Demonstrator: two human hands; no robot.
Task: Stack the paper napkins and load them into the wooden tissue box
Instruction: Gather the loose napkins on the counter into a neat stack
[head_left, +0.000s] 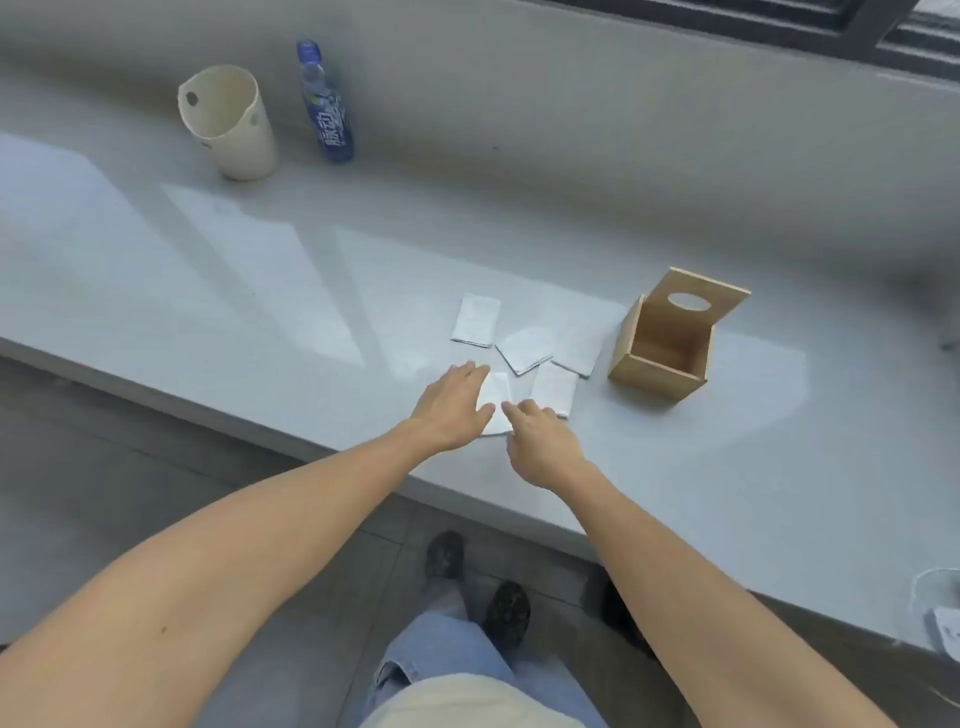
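1. Nearest napkin (497, 402): largely covered by the left hand (451, 408) and the fingertips of the right hand (540, 441); its full outline cannot be traced.
2. Contact between either hand and that napkin: cannot be confirmed.
3. Rightmost napkin (576, 358): partly overlapped by neighbouring sheets; pale against the counter (208, 270), edges faint.
4. Wooden tissue box (662, 345): interior floor partly hidden behind its front wall.
5. Bottle (327, 104): label print blurred, illegible.
6. Pale object (940, 608) at the right edge: cut off by the frame, unidentifiable.
7. Both forearms: cropped at the lower edge.
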